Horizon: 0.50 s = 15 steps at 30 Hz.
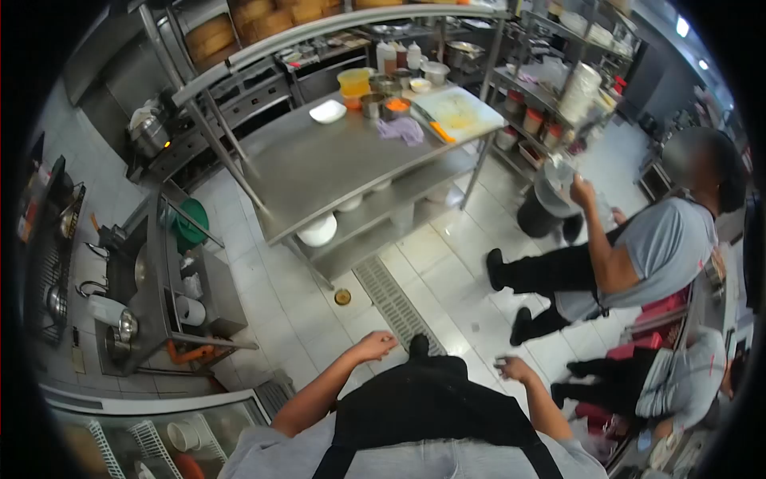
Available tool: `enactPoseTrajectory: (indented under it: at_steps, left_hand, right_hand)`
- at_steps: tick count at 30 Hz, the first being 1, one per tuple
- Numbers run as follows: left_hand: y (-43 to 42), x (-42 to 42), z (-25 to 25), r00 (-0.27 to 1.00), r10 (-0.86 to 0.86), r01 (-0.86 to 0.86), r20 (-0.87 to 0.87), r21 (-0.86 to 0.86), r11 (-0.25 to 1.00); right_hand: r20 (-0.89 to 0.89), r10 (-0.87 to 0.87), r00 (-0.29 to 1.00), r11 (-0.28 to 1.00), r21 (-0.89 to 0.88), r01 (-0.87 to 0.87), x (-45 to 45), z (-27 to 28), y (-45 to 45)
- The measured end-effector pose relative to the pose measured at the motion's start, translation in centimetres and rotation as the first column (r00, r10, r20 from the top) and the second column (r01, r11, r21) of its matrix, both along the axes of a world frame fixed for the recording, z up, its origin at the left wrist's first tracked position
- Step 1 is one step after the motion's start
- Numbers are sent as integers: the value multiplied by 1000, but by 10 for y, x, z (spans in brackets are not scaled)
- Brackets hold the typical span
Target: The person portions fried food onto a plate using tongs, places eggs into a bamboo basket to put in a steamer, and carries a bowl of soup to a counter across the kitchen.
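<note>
My left hand point(377, 346) hangs in the air over the tiled floor, left of my black apron point(431, 403). Its fingers are curled, and whether anything is between them is too small to tell. On the right side of the apron, my right hand point(515, 369) is also in the air, with its fingers bent but apart and nothing visible in them. Neither hand touches a surface. Ahead stands a steel table point(319, 160) bearing a white dish point(327, 112), a purple cloth point(400, 131), a white cutting board point(459, 112) and an orange-handled knife point(441, 132).
Two people in grey shirts, one standing point(662, 247) and one lower down point(686, 379), are at the right, near a dark bin point(538, 214). A floor drain point(399, 299) runs ahead of me. A sink unit point(148, 279) stands left, beside a green bucket point(190, 222).
</note>
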<state>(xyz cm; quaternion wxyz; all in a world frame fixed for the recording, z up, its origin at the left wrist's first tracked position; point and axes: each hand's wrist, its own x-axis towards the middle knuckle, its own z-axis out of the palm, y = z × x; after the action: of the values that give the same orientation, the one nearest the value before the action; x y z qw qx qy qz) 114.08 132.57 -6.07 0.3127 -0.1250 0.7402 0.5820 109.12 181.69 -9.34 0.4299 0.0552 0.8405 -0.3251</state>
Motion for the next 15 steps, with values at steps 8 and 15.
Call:
enactPoseTrajectory:
  at_steps: [8, 15]
  left_hand:
    - [-135, -102, 48, 713, 701, -664, -4, 315, 678]
    - [-251, -318, 98, 434, 894, -750, -114, 505, 428]
  right_hand:
    - [-740, 283, 611, 868, -74, -492, -394, 133, -296]
    - [-925, 357, 128, 792, 228, -566, -608, 132, -444]
